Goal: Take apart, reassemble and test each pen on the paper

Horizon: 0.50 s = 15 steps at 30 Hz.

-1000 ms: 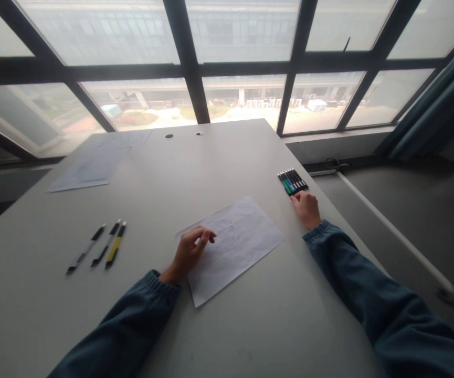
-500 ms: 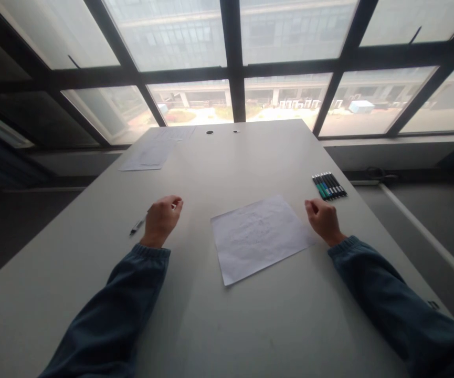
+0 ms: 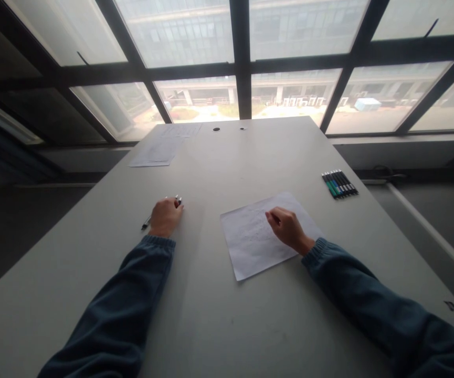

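My left hand (image 3: 166, 216) lies curled over the loose pens (image 3: 178, 200) on the left part of the grey table (image 3: 219, 315). Pen tips stick out past the fingers and a pen end (image 3: 146, 225) shows behind the hand. Over to the right, my right hand (image 3: 287, 229) rests on the white sheet of paper (image 3: 250, 247), with its fingers closed in a loose fist and nothing visible in them. Both arms wear dark blue sleeves.
A tidy row of several dark and green pens (image 3: 339, 184) lies near the table's right edge. More sheets of paper (image 3: 158, 152) sit at the far left corner, with two round holes (image 3: 216, 128) in the tabletop behind. Large windows rise beyond the table.
My left hand has gone from the sheet to the loose pens and come down on them. My right hand left the pen row and settled on the sheet. The view turned left.
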Available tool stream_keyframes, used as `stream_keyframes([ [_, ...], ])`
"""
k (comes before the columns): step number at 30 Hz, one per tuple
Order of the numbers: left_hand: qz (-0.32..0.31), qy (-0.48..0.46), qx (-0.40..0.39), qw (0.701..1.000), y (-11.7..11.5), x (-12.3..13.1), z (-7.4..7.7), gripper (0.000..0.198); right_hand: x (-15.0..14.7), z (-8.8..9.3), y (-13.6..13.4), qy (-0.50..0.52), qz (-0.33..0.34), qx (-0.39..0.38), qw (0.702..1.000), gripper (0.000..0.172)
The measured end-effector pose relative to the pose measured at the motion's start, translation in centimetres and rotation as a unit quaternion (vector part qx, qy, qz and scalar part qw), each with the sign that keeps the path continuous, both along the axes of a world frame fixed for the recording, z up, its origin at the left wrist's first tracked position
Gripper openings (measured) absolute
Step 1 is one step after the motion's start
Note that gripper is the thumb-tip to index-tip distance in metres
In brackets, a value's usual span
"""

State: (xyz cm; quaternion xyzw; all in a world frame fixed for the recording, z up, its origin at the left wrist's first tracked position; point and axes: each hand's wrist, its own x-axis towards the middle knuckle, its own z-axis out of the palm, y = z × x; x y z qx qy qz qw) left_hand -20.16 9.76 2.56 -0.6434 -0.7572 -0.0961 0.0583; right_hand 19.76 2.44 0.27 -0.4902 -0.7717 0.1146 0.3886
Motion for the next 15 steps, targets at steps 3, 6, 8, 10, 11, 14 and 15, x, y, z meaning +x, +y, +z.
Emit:
stream_keyframes([
  [3,0.003,-0.007,-0.003,1.000,0.4,-0.3,-0.2,0.020,-0.2,-0.3,-0.4,0.008,0.027,-0.011,1.000,0.040],
  [6,0.007,-0.032,-0.001,0.999,0.8,-0.5,0.1,0.018,0.5,-0.6,-0.6,0.022,0.026,-0.012,0.999,0.040],
  [8,0.005,-0.075,0.015,0.997,0.9,-0.1,0.9,0.020,1.0,-0.7,-0.7,0.029,0.018,-0.010,0.999,0.040],
  [10,-0.016,-0.135,0.047,0.990,0.8,1.0,2.1,0.026,1.3,-0.7,-0.7,0.033,0.014,-0.011,0.999,0.039],
  [11,-0.035,-0.170,0.063,0.983,0.6,1.9,2.8,0.029,1.4,-0.7,-0.7,0.035,0.015,-0.011,0.999,0.039],
  [14,-0.113,-0.315,0.069,0.940,-0.3,5.5,4.7,0.041,1.4,-0.6,-0.8,0.044,0.038,-0.007,0.998,0.037],
  [15,-0.142,-0.374,0.060,0.915,-0.6,7.0,5.2,0.046,1.3,-0.6,-0.9,0.047,0.051,-0.005,0.998,0.035],
])
